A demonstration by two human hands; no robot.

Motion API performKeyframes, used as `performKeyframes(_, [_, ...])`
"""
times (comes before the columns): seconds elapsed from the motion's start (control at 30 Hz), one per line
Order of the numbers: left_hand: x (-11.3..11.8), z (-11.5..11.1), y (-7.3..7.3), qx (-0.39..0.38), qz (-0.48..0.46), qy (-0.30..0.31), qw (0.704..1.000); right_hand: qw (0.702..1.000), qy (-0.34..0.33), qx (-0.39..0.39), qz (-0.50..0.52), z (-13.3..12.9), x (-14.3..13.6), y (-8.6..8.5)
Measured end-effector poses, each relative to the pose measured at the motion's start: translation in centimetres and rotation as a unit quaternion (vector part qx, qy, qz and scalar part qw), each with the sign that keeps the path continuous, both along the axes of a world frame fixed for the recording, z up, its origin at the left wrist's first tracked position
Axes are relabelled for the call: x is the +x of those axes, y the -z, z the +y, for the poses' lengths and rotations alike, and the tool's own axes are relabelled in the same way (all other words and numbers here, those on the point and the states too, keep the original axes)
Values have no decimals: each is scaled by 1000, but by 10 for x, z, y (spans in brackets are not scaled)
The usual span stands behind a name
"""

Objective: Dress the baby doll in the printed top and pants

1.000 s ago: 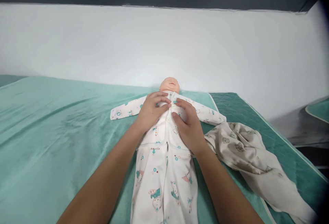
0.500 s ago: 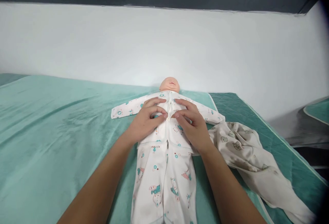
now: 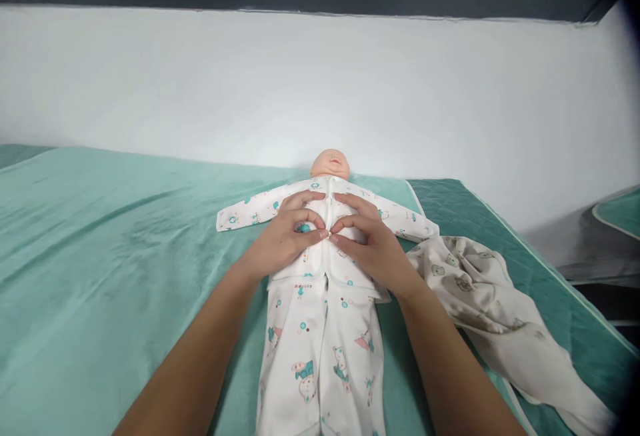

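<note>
Grip: front edges of printed jacket (image 3: pixel 316 269) pinched between thumb and forefinger by left hand (image 3: pixel 285 239) and right hand (image 3: pixel 367 239); exact hold on button (image 3: pixel 329 235) cannot be told | Jacket: spread beneath grip, opening aligned lengthwise toward doll's head (image 3: pixel 331 164) beyond | Nearer hand: neither, button flanked by both

Baby jacket (image 3: pixel 310 266), under the fingers (image 3: pixel 306 216): smooth matt cloth, cotton-like. Button (image 3: pixel 329 234), at the fingertips: looks plastic; finish too small to tell. Trousers (image 3: pixel 295 343), nearer than the fingers: matching matt cloth. Doll head (image 3: pixel 330 165), beyond the fingers: smooth plastic, faint sheen. Blanket (image 3: pixel 125 236), left of the fingers: plush cloth. Crumpled garment (image 3: pixel 475 283), right of the fingers: soft cloth, slightly satiny. Bed cover (image 3: pixel 480 216), farther right: quilted cloth.
</note>
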State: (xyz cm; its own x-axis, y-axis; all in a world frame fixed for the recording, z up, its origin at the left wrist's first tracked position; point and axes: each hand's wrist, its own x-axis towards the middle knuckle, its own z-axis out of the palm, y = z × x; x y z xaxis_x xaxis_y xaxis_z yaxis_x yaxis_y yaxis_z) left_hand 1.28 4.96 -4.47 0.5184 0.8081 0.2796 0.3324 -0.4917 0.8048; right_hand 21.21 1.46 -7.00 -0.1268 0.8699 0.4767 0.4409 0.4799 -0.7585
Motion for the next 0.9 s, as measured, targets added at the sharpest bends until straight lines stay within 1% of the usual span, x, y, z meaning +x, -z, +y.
performKeyframes(0.2, [-3, 2, 0, -5, 17, 23, 1000, 1000, 7, 13, -16, 1, -3, 2])
performKeyframes(0.37, [-2, 4, 1, -27, -1, 23, 999, 1000, 19, 9, -9, 0, -3, 1])
performKeyframes(0.57, [2, 0, -1, -58, -36, -2, 998, 998, 39, 35, -26, -5, -10, -2])
performKeyframes(0.7, [2, -1, -2, -61, -47, 1, 997, 996, 56, 57, -33, -6, -14, -1])
performKeyframes(0.83, [-2, 2, -1, -66, -40, 26, 997, 998, 52, 33, -5, -4, -12, -1])
performKeyframes(0.9, [-3, 3, 0, -57, -32, 28, 997, 999, 43, 15, 10, -4, -10, -2])
